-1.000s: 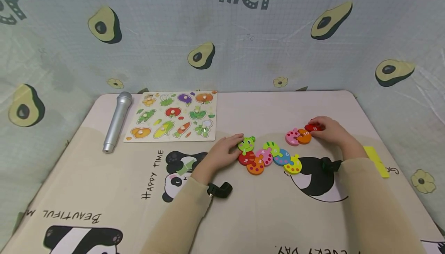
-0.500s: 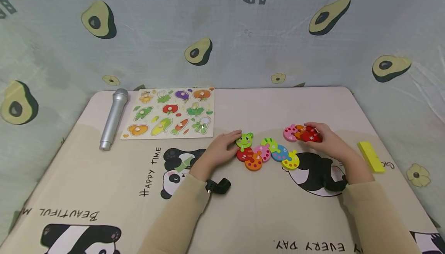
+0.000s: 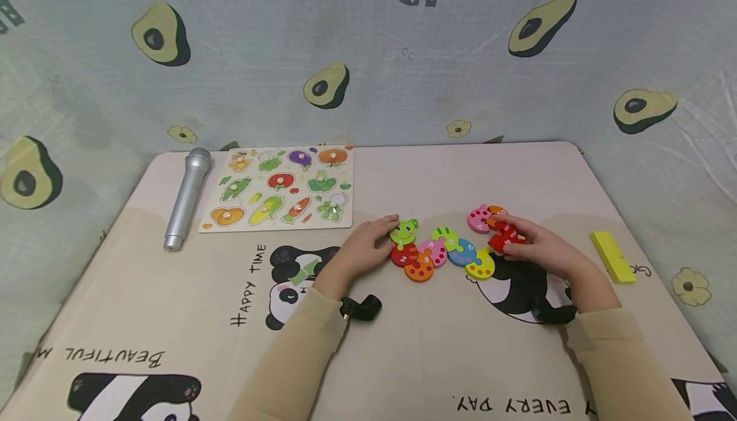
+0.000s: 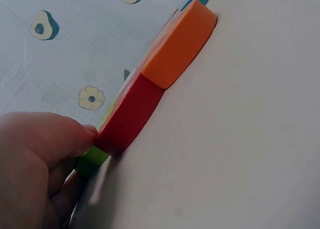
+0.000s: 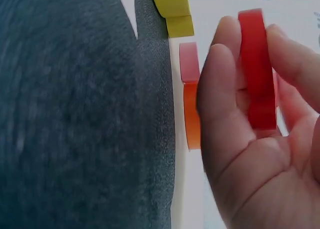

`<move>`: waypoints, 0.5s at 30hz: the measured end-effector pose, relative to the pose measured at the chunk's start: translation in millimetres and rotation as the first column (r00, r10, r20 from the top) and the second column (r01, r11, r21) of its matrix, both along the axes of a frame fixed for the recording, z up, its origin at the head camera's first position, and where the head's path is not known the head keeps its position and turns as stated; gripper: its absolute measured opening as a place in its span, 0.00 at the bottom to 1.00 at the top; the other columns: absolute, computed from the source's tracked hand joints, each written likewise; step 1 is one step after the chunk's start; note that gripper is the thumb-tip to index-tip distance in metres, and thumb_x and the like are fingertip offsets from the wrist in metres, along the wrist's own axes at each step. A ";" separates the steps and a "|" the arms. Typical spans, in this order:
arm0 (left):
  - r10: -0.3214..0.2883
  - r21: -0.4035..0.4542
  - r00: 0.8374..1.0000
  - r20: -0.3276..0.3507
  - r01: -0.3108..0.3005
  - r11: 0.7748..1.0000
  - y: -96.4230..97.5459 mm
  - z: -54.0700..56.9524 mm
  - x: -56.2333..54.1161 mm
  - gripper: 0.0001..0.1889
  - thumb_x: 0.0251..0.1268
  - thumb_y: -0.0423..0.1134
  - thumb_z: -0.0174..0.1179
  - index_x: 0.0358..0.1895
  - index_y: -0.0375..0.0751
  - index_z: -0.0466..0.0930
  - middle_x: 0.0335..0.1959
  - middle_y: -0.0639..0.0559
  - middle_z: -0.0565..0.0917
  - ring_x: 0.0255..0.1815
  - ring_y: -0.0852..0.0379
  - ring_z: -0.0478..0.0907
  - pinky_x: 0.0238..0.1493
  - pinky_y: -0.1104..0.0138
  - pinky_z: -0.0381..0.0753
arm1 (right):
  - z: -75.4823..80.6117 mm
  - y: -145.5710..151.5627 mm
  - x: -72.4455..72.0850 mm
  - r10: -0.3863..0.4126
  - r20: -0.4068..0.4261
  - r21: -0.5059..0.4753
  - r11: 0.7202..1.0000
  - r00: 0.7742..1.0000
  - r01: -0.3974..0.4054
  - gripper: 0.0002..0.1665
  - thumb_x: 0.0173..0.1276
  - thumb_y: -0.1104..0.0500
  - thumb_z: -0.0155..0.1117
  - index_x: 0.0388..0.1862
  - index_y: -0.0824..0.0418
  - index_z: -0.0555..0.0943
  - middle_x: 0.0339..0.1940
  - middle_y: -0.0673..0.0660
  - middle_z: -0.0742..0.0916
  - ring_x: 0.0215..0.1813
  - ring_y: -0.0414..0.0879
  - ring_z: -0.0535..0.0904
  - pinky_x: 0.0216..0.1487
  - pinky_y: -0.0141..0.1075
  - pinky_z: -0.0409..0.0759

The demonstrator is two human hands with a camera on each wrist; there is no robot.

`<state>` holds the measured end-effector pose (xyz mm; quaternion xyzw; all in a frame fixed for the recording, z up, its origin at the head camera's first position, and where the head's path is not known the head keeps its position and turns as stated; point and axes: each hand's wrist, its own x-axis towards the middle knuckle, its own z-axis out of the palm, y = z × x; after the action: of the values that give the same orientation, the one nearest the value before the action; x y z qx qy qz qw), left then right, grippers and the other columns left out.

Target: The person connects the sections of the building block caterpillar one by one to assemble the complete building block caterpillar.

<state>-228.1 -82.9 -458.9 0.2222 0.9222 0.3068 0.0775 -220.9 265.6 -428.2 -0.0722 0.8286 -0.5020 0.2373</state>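
A joined row of numbered caterpillar puzzle pieces (image 3: 462,252) lies on the table, led by a smiling green head piece (image 3: 404,233). My left hand (image 3: 366,248) holds that head piece at its left side; its thumb (image 4: 75,134) touches where green meets the red piece (image 4: 131,114). My right hand (image 3: 541,246) pinches a loose red puzzle piece (image 5: 257,69) between thumb and fingers, above the table and near the row's yellow end piece (image 3: 480,265). Behind the right fingertips lie a pink piece (image 3: 479,219) and an orange piece (image 3: 497,210), the orange one partly covered.
A vegetable peg puzzle board (image 3: 276,187) lies at the back left, beside a silver toy microphone (image 3: 187,199). Right of my right hand sits a yellow block (image 3: 613,257). A panda-print cloth covers the table (image 3: 426,357); an avocado-print sheet (image 3: 247,43) hangs behind.
My right hand has lifted the red piece and brought it left and nearer to the row's yellow end, turning it on the way. My left hand stays at the green head piece.
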 end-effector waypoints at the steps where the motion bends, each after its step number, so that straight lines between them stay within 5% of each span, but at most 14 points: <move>1: 0.001 -0.005 1.000 0.000 -0.001 1.000 0.0 0.3 0.1 0.25 0.64 0.44 0.49 0.66 0.49 0.63 0.69 0.60 0.62 0.70 0.59 0.57 0.72 0.62 0.51 | -0.5 -0.1 -0.7 0.001 0.006 -0.005 1.000 1.000 -0.001 0.45 0.60 0.55 0.62 0.71 0.56 0.50 0.69 0.69 0.57 0.56 0.58 0.71 0.48 0.36 0.81; 15: -0.001 0.004 1.000 0.005 0.001 1.000 0.5 2.7 1.5 0.25 0.64 0.42 0.49 0.66 0.47 0.64 0.69 0.58 0.62 0.70 0.57 0.57 0.72 0.61 0.50 | -3.0 0.2 -5.7 0.017 -0.043 0.060 0.998 0.999 -0.015 0.39 0.60 0.56 0.60 0.68 0.55 0.55 0.52 0.68 0.71 0.47 0.53 0.71 0.42 0.35 0.81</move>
<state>-226.7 -82.4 -456.2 0.2221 0.9212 0.3092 0.0797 -226.6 265.8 -431.2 -0.0826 0.8477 -0.4733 0.2251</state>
